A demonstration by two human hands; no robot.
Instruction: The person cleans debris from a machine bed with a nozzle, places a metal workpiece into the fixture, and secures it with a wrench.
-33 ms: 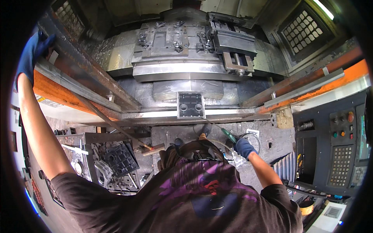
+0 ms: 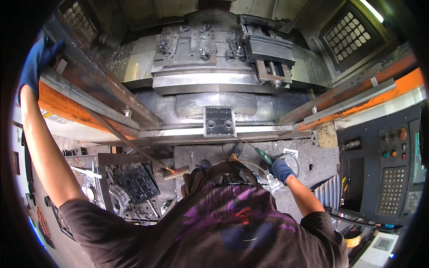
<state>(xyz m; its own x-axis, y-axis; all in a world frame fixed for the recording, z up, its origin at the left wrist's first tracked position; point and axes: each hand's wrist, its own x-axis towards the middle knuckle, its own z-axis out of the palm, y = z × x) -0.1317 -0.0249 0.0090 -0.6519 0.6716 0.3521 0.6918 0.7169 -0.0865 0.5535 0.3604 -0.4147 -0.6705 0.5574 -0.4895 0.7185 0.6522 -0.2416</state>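
Observation:
My left hand (image 2: 41, 60), in a dark blue glove, is raised at the far left. Its fingers wrap round the upper end of the machine door's edge (image 2: 85, 67). Low on the right, my right hand (image 2: 282, 171), gloved alike, grips a green air blow gun (image 2: 264, 156) with a long thin nozzle and a hose. The nozzle points up and left, toward a square metal casting (image 2: 219, 121) with two round bosses. This casting rests on the front sill of the machine, and neither hand touches it.
Inside the machine, a bed holds a fixture plate (image 2: 185, 44) with clamps and a vise (image 2: 270, 49). A control panel (image 2: 393, 165) stands at right. A cart (image 2: 100, 178) of dark castings is at left, and a broom (image 2: 134, 145) leans beside it.

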